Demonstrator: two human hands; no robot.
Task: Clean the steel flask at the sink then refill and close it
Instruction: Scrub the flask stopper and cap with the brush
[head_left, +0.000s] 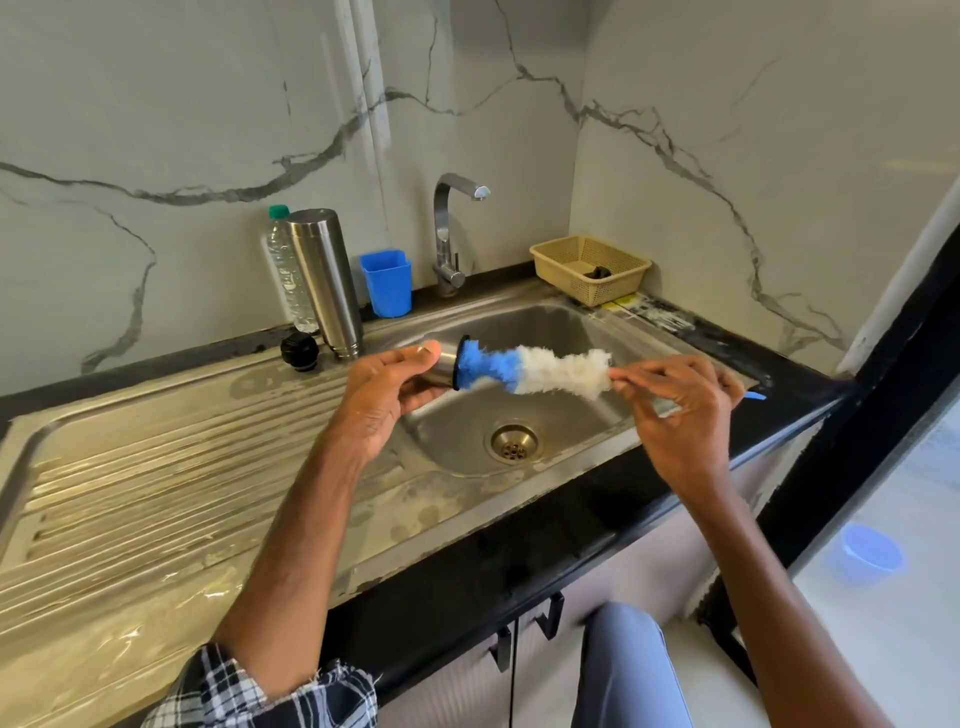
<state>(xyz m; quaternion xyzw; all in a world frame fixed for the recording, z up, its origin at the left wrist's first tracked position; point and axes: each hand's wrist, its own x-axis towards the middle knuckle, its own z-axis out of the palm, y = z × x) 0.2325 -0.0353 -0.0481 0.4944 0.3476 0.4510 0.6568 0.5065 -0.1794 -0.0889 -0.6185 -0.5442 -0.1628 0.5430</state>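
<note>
My left hand (387, 387) grips a small steel cup lid (445, 362) with a black rim, held sideways over the sink basin (566, 338). My right hand (685, 405) pinches the handle of a blue and white bottle brush (540, 369), whose blue tip sits in the cup's mouth. The tall steel flask (324, 280) stands upright and open at the back of the counter, left of the sink. Its black stopper (300, 351) lies on the drainboard beside it.
A clear plastic water bottle (283, 265) with a green cap stands behind the flask. A blue plastic holder (387, 283) and the steel tap (449, 234) are at the sink's back edge. A beige basket (589, 267) sits at the back right. The ribbed drainboard (130, 467) stretches left.
</note>
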